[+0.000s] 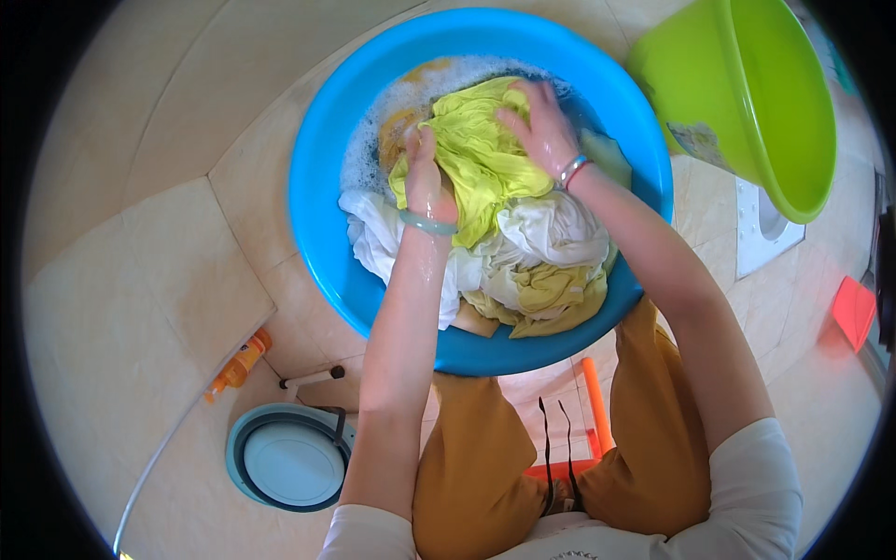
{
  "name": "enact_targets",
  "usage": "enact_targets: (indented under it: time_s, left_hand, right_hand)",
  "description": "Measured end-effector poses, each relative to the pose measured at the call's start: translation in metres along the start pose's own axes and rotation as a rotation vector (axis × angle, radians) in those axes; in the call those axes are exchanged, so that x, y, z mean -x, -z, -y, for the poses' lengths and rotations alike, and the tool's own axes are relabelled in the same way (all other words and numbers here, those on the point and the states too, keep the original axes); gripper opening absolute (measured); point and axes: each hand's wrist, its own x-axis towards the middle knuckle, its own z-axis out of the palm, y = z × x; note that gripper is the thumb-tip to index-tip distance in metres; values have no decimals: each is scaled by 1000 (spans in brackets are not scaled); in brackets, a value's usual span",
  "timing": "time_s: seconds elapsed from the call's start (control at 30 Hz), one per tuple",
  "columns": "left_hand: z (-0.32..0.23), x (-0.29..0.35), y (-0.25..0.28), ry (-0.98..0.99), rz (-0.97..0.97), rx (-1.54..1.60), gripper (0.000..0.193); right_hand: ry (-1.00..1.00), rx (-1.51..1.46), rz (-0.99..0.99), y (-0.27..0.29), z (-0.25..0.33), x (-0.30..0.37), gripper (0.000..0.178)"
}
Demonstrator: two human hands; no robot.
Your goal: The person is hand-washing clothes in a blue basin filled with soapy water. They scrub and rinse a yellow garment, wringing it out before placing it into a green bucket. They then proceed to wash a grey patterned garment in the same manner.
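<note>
A wet yellow-green garment (476,140) lies bunched over the middle of a large blue basin (317,205). My left hand (425,177) grips its left side, thumb on top and the other fingers partly hidden by the cloth. At its upper right, my right hand (543,129) is closed on the cloth, thumb apart from the bent fingers. Soapy water (369,140) with foam shows behind and to the left of it. White cloth (555,231) and a dull yellow cloth (551,289) are heaped in the near part of the basin. A tan board-like piece (474,319) shows beneath them.
A tall lime-green tub (695,84) leans at the right, beside a white floor fixture (770,224). At lower left are a grey-blue folding basin (291,462), an orange bottle (241,362) and a thin hose (168,439). A red dustpan-like piece (854,313) is far right.
</note>
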Motion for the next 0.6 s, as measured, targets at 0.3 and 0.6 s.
enact_targets:
  time_s: [0.3, 0.6]
  left_hand:
    - [6, -4, -15, -9, -93, -36, 49]
    - [-8, 17, 28, 197, 346, 22, 48]
  right_hand:
    - [218, 138, -20, -14, 5, 6, 33]
    - [691, -51, 187, 5, 145, 85, 21]
